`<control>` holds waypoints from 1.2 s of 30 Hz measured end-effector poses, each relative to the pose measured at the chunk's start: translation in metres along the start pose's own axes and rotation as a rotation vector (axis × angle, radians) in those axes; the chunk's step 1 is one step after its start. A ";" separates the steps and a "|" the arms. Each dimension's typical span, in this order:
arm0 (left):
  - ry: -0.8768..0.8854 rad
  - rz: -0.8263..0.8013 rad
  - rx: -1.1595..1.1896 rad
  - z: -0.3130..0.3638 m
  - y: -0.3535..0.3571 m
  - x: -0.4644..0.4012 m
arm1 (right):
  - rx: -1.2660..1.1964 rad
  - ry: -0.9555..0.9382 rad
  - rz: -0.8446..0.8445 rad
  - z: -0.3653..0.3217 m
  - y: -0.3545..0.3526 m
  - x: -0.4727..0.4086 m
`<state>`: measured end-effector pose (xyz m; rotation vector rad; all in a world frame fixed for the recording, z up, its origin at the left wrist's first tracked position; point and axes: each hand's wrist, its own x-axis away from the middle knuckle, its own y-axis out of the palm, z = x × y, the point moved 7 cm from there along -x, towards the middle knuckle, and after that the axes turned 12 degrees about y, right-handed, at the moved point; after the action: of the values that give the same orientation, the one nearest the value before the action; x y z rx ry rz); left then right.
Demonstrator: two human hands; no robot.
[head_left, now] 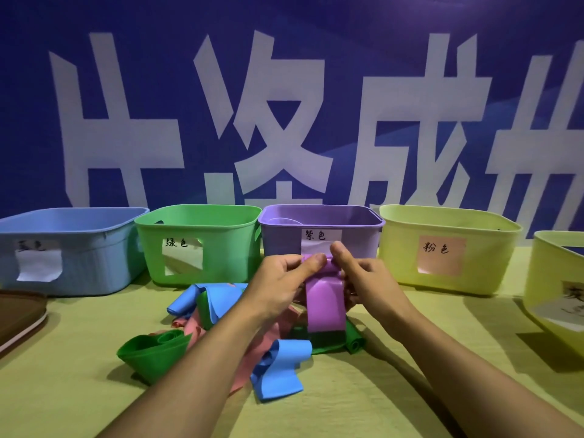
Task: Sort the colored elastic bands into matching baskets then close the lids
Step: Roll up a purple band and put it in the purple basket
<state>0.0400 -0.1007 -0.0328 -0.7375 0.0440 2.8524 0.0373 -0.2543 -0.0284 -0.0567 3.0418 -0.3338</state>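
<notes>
A purple elastic band [324, 303] hangs down from between both my hands, just in front of the purple basket [354, 245]. My left hand [281, 279] pinches its top edge from the left, and my right hand [363, 276] grips it from the right. Under my hands a pile lies on the table: blue bands [279, 371], green bands [151, 352] and pink bands [262, 336]. Along the back stand a blue basket [94, 248], a green basket [221, 248] and a yellow basket with a pink label [489, 257]. All baskets are open.
Another yellow basket [556, 289] sits at the right edge, partly cut off. A brown lid [19, 314] lies at the left edge. A yellow-green cloth [379, 390] covers the table. A blue banner with large white characters stands right behind the baskets.
</notes>
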 end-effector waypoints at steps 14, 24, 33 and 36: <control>-0.062 0.016 0.021 -0.006 -0.002 0.002 | -0.056 -0.034 -0.009 0.000 0.003 -0.003; -0.157 0.064 0.084 -0.005 -0.003 0.002 | -0.107 -0.137 -0.077 -0.002 0.008 -0.002; -0.140 0.045 0.021 0.005 0.001 0.007 | -0.035 -0.236 -0.077 -0.007 0.008 0.001; -0.091 0.040 0.007 0.004 0.000 0.005 | -0.069 -0.206 -0.108 -0.007 0.009 0.003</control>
<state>0.0339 -0.0995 -0.0311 -0.6111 0.0563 2.9190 0.0335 -0.2444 -0.0235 -0.2446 2.8505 -0.2154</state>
